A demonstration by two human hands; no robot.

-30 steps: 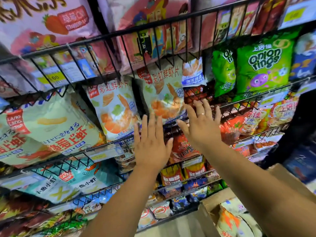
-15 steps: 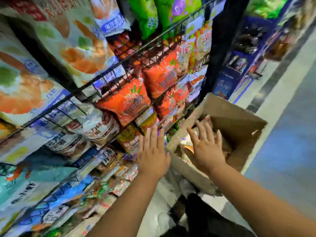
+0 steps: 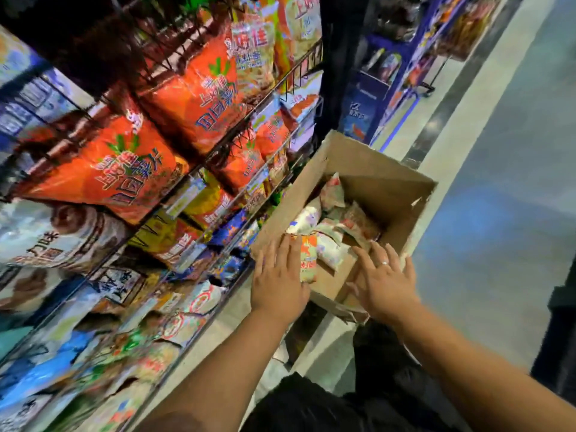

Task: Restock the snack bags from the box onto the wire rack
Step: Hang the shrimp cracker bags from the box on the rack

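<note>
Bags point(image 3: 330, 235) lie in the open box point(image 3: 383, 182) just beside the rack point(image 3: 202, 165). Left hand point(image 3: 279, 275) and right hand point(image 3: 385, 282) hover over its near edge, each grip apart, fingers straight.

Both arms outstretched, left hand point(image 3: 278, 279) and right hand point(image 3: 382, 281) flat, fingers straight

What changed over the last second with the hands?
Both hands came down from the wire rack to the box: the left hand now reaches over its near rim beside a snack bag, the right hand over the near corner. Unchanged: both open, holding nothing.
</note>
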